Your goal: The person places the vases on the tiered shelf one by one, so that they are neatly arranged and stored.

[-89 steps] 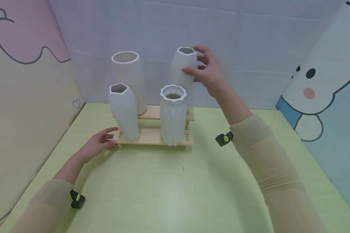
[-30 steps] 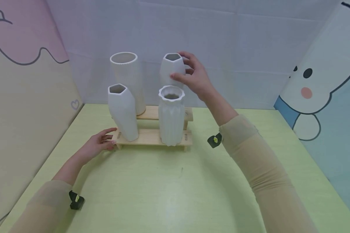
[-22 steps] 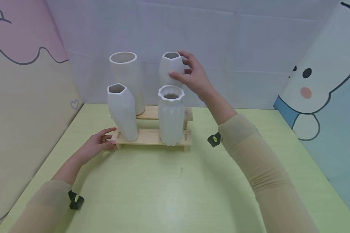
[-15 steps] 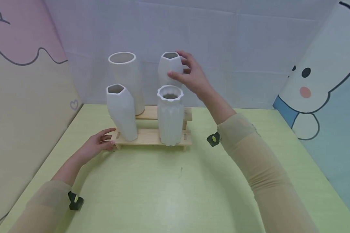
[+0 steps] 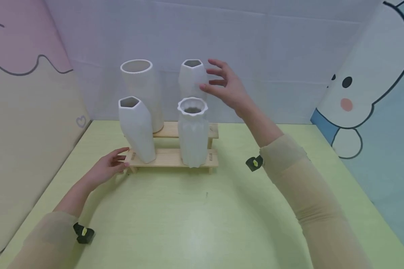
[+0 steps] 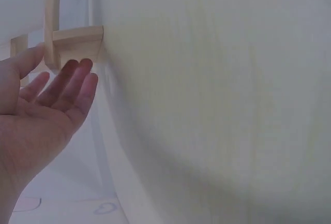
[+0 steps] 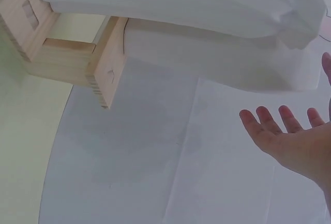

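At the left end of the two-tier wooden stand (image 5: 168, 160), my left hand (image 5: 104, 168) holds the lower board, thumb at the front corner and forefinger at the back. My right hand (image 5: 227, 84), fingers apart and holding nothing, is just right of a faceted white vase (image 5: 191, 78) on the upper tier. The right wrist view also has these fingers (image 7: 292, 123) apart from it. A fluted white vase (image 5: 193, 138) with a scalloped rim hides its lower part. On the left, an angular white vase (image 5: 138, 130) stands before a tall cylindrical white vase (image 5: 144, 86).
The stand rests near the back of a pale green table (image 5: 188, 216). Behind is a whitish cloth backdrop (image 5: 256, 56). Side panels carry cartoon drawings, including a white character (image 5: 353, 93) on the right.
My right hand has brought the faceted vase leftward onto the upper tier, behind the fluted vase, then let go and drawn back to the right. The left hand stays at the stand.
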The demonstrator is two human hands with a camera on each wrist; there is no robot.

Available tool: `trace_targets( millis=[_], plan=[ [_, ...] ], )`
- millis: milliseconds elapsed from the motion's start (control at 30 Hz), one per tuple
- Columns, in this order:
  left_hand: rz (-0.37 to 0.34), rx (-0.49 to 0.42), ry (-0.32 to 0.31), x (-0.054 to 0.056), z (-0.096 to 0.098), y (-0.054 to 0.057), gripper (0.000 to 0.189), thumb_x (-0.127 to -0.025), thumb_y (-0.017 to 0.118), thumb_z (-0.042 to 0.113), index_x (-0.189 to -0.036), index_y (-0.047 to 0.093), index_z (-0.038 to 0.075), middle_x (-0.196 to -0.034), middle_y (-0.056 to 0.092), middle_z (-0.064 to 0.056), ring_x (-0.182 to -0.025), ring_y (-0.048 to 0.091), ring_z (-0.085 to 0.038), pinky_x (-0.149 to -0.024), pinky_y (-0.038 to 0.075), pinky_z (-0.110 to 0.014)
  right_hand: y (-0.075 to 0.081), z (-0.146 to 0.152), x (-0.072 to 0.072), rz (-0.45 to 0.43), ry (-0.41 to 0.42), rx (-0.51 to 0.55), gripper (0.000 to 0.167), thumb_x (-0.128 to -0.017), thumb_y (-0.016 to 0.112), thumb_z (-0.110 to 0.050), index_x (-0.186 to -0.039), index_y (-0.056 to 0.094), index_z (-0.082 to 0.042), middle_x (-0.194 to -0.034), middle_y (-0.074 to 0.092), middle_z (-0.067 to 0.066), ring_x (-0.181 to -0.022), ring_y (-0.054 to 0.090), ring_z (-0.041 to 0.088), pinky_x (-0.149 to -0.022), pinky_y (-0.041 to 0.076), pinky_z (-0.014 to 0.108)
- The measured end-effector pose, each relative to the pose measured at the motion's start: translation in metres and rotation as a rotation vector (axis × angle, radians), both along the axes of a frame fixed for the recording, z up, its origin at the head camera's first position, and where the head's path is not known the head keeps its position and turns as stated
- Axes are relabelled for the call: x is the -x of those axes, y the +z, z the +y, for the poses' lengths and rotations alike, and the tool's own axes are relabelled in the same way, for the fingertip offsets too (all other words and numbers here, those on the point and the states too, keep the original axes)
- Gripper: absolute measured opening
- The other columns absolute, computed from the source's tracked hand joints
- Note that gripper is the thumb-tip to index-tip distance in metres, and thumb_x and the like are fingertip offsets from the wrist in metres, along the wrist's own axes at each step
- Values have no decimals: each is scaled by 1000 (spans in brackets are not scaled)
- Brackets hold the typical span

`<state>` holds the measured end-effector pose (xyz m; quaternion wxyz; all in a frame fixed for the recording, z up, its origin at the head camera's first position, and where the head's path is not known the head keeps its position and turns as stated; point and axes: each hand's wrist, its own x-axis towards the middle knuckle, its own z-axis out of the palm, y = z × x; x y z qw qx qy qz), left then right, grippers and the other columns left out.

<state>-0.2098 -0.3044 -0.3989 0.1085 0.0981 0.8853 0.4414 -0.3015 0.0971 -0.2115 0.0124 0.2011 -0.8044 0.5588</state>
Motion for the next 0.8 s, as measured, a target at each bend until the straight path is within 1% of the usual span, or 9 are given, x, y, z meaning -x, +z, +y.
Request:
trace_targets(
  millis=[100,167,233,333,433,533,667,733,800],
  plan=[
    [62,113,14,-4,-1,7,64,-98,52,31,-148,25,2,-139,43,-28,-123,46,-43,-93,47,-50,4,10,-6,11,11,-10,73,-83,72,-30,-144,32,-32,-144,42,-1,-124,48,22,-102,43,42],
    [104,192,22,-7,-1,13,64,-98,50,33,-146,26,-1,-139,43,-28,-124,45,-45,-95,43,-57,7,18,-11,16,16,-23,73,-83,72,-29,-144,33,-32,-143,43,-1,-125,47,22,-102,43,42],
    [135,255,29,-10,-1,19,63,-98,50,34,-145,28,-3,-138,43,-28,-124,43,-46,-96,41,-59,10,27,-16,25,22,-39,72,-84,72,-29,-144,33,-33,-143,43,-1,-125,47,21,-102,43,43],
    [154,314,36,-17,3,32,64,-98,49,36,-144,29,-4,-139,42,-29,-122,45,-47,-93,44,-58,12,42,-27,46,16,-78,70,-85,70,-29,-144,33,-33,-143,43,-2,-125,47,21,-102,43,44],
    [163,337,39,-26,11,46,64,-98,49,36,-144,29,-4,-139,42,-29,-115,50,-49,-89,47,-57,11,56,-38,67,2,-120,66,-87,68,-29,-144,34,-32,-142,44,-2,-125,47,21,-102,43,46],
    [187,340,40,-38,22,60,64,-98,50,36,-144,30,-3,-139,43,-29,-112,52,-49,-88,48,-56,8,68,-50,99,-20,-163,62,-89,66,-28,-143,35,-30,-141,45,-1,-125,47,20,-102,42,47],
    [237,324,36,-55,41,75,60,-97,54,31,-142,34,-3,-136,47,-27,-117,49,-46,-93,44,-57,0,80,-68,131,-53,-200,60,-91,64,-28,-144,36,-26,-142,44,0,-126,46,21,-103,42,47],
    [257,320,36,-65,52,82,59,-96,55,30,-142,36,-2,-135,49,-26,-118,48,-45,-93,42,-59,-6,85,-77,148,-70,-206,60,-91,64,-27,-143,37,-23,-142,44,1,-127,45,21,-104,40,47],
    [276,311,37,-73,63,87,57,-96,56,29,-141,38,0,-134,50,-24,-120,47,-44,-94,41,-60,-13,90,-86,182,-89,-219,59,-91,64,-26,-143,38,-22,-142,44,1,-128,45,22,-104,40,47]
  ],
)
